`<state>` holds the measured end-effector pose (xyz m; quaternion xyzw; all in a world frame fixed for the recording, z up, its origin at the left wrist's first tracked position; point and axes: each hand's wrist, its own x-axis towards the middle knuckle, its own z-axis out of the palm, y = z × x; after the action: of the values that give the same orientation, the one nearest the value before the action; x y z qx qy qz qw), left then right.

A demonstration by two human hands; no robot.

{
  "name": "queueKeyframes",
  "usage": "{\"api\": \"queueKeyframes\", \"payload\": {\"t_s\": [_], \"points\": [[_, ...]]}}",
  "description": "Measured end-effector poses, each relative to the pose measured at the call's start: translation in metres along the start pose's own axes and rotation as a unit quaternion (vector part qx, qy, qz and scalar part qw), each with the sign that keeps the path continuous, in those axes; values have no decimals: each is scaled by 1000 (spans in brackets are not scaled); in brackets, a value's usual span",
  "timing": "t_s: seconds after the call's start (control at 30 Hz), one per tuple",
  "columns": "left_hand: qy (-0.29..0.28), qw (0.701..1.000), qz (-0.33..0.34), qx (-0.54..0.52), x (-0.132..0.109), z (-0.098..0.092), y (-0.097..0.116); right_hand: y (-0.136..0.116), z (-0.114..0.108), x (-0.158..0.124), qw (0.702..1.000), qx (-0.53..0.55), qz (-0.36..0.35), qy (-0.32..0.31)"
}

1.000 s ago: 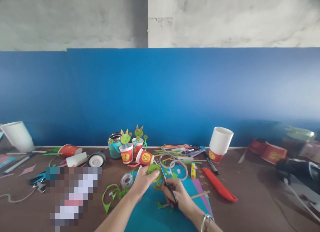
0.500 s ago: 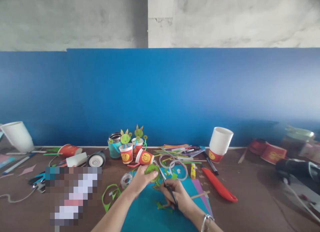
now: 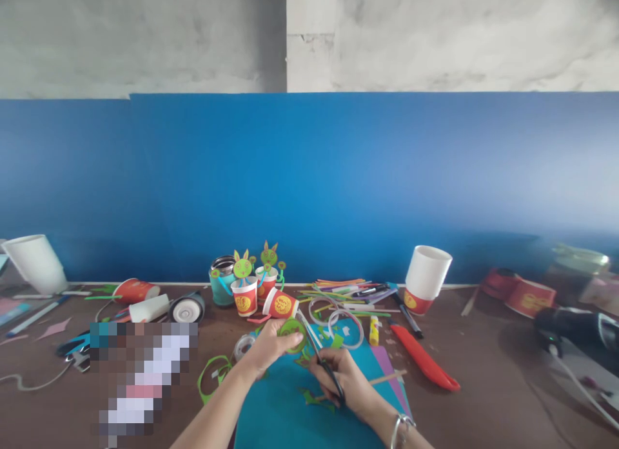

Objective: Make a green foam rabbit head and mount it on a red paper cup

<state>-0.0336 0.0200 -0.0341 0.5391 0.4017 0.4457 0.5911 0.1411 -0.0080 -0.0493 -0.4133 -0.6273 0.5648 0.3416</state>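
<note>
Between thumb and fingers, my left hand (image 3: 271, 347) pinches a round green paper piece (image 3: 292, 336) with a face drawn on it. My right hand (image 3: 338, 375) is closed on dark-handled scissors (image 3: 331, 373), whose blades point up and left beside the right edge of the green piece. Both hands are above a teal sheet (image 3: 275, 413) with green scraps (image 3: 316, 397) on it. A flat stick (image 3: 387, 377) lies partly behind my right hand. Just beyond my left hand, a red and white cup (image 3: 280, 304) rests on its side.
Two cups with green paper animals (image 3: 244, 300) stand at the back beside a teal flask (image 3: 222, 291). Stacked white cups (image 3: 426, 278) are back right, near a red cutter (image 3: 425, 359). A tape roll (image 3: 244, 348) and green offcuts (image 3: 213, 378) lie left; a glue stick (image 3: 374, 331) lies right.
My left hand has shifted slightly left with the green piece, and the scissors' blades have moved slightly left too. My right hand has barely moved.
</note>
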Motion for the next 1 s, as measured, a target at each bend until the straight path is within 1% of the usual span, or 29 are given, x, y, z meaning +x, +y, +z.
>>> {"api": "queueKeyframes", "payload": {"t_s": [0.2, 0.4, 0.6, 0.8, 1.0], "points": [[-7, 1000, -7, 17, -1, -4, 2, 2, 0, 0, 1000, -7, 12, -5], [-2, 999, -11, 36, -1, -10, 1, 0, 1, -1, 1000, -8, 29, -7], [-23, 999, -21, 38, 0, -16, -2, 3, -1, 1, 999, -19, 25, -18], [-46, 997, -26, 50, -2, -19, 5, 5, -1, 2, 998, -41, 32, -22], [-41, 997, -35, 57, -4, -18, 11, 4, -1, 1, 998, -45, 36, -28]]}}
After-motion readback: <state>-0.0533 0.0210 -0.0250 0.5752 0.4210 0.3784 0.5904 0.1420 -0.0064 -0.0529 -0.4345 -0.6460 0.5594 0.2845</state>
